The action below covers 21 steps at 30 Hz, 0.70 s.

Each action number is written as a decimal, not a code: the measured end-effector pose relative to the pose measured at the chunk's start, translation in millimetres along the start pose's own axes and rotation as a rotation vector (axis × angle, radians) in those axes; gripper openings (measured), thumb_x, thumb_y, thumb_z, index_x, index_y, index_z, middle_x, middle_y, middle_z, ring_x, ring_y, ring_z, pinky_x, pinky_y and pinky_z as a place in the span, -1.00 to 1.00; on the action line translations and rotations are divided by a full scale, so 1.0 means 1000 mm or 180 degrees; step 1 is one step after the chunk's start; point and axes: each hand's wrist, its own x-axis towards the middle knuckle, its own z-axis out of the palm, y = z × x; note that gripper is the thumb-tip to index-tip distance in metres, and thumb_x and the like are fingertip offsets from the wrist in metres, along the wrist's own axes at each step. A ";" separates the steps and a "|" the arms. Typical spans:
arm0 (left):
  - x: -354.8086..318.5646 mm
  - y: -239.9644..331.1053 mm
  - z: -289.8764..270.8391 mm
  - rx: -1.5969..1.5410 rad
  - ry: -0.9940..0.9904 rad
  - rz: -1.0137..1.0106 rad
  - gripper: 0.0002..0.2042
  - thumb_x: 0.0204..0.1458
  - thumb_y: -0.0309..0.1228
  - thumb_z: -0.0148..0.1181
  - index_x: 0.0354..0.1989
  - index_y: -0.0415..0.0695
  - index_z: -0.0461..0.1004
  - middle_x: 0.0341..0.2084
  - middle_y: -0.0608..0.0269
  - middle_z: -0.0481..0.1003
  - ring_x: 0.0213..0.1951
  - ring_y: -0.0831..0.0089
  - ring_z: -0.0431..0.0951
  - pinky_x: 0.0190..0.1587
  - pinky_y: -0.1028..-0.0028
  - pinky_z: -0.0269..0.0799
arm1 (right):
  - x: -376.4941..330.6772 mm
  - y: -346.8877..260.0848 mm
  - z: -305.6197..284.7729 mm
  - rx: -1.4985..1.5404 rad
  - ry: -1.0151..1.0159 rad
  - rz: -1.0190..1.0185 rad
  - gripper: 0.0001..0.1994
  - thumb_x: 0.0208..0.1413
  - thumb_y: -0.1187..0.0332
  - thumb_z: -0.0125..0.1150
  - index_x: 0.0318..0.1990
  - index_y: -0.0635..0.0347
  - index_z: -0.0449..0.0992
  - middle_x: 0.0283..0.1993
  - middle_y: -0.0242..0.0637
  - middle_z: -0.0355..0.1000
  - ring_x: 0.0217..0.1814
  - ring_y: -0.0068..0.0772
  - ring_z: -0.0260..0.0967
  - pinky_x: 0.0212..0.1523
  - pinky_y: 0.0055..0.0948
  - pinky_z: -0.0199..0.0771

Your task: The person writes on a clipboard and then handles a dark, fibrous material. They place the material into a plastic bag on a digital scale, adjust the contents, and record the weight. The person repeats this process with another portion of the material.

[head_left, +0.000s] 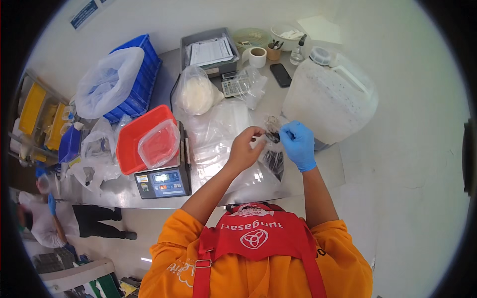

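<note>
Small clear plastic bag w/ dark contents (pixel 274 161): betw. hands, over grey metal table (pixel 328 171). R blue-gloved hand (pixel 299 145): fingertips pinch bag neck. L bare hand (pixel 245 150): fingers part-curled, can't tell if gripping. Rec.: keep neck taut, contents low.

At centre, I cannot identify the dark contents (pixel 274 160) of the clear bag (pixel 273 147); at upper left, the frame's top edge cuts off one blue wall sign (pixel 103 1).
</note>
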 end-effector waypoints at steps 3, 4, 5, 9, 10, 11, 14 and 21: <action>0.003 -0.016 0.038 0.0897 -0.0650 0.0138 -0.38 -0.20 -0.32 0.43 0.09 -0.19 0.35 0.01 -0.06 0.42 0.08 0.02 0.42 0.08 0.23 0.41 | -0.009 0.008 -0.016 -0.0119 -0.0210 -0.0189 -0.95 -0.07 0.50 0.29 -0.45 0.18 0.52 -0.55 -0.25 0.34 -0.58 -0.32 0.27 -0.48 -0.39 0.31; -0.001 -0.013 0.051 0.1044 -0.0935 -0.0016 -0.37 -0.21 -0.32 0.43 0.10 -0.21 0.33 0.03 -0.07 0.41 0.09 0.01 0.41 0.10 0.22 0.40 | -0.017 0.017 -0.021 -0.0175 -0.0245 -0.0196 -0.95 -0.08 0.51 0.29 -0.45 0.18 0.52 -0.55 -0.24 0.34 -0.58 -0.31 0.27 -0.48 -0.40 0.32; -0.005 -0.007 0.060 0.1216 -0.1212 -0.0155 -0.35 -0.22 -0.31 0.43 0.10 -0.23 0.32 0.05 -0.07 0.39 0.10 0.00 0.40 0.11 0.21 0.38 | -0.025 0.028 -0.025 -0.0257 -0.0223 -0.0149 -0.95 -0.07 0.51 0.29 -0.44 0.18 0.52 -0.55 -0.26 0.35 -0.57 -0.34 0.27 -0.48 -0.41 0.32; -0.051 -0.019 0.098 0.1489 -0.1197 0.0613 -0.30 -0.18 -0.32 0.39 0.18 -0.28 0.25 0.17 -0.08 0.28 0.08 -0.03 0.38 0.13 0.18 0.38 | -0.061 0.072 -0.036 -0.0125 0.0192 0.0502 -0.97 0.00 0.51 0.27 -0.42 0.21 0.53 -0.54 -0.34 0.36 -0.52 -0.50 0.29 -0.46 -0.47 0.32; -0.062 -0.017 0.101 0.1534 -0.1113 0.0897 -0.30 -0.16 -0.33 0.38 0.20 -0.27 0.24 0.19 -0.07 0.26 0.08 -0.03 0.39 0.14 0.18 0.38 | -0.067 0.077 -0.041 0.0026 0.0396 0.0784 -0.97 0.02 0.51 0.27 -0.42 0.22 0.53 -0.54 -0.37 0.36 -0.51 -0.55 0.29 -0.45 -0.49 0.32; -0.069 -0.016 0.102 0.1576 -0.1326 0.0819 -0.36 -0.12 -0.33 0.34 0.19 -0.21 0.30 0.26 -0.04 0.19 0.11 -0.03 0.37 0.13 0.17 0.39 | -0.070 0.083 -0.046 0.0143 0.0461 0.0932 -0.98 0.05 0.52 0.26 -0.40 0.22 0.54 -0.51 -0.40 0.38 -0.48 -0.58 0.29 -0.42 -0.51 0.33; -0.075 -0.017 0.105 0.1618 -0.1702 0.0812 -0.43 -0.12 -0.38 0.34 0.15 -0.19 0.39 0.21 -0.04 0.28 0.11 0.04 0.40 0.10 0.21 0.42 | -0.079 0.098 -0.055 0.0696 0.0472 0.1255 -0.98 0.12 0.53 0.21 -0.34 0.23 0.53 -0.41 -0.45 0.42 -0.37 -0.66 0.30 -0.31 -0.57 0.35; -0.036 -0.001 0.132 0.0481 -0.0440 -0.0680 -0.60 -0.13 -0.25 0.44 -0.23 -0.20 0.40 -0.43 0.07 0.55 -0.33 0.11 0.61 -0.28 0.24 0.49 | -0.104 0.104 -0.037 0.2200 0.0033 0.1847 -0.87 0.16 0.60 0.13 -0.15 0.27 0.46 -0.12 -0.34 0.47 -0.08 -0.55 0.43 0.01 -0.50 0.44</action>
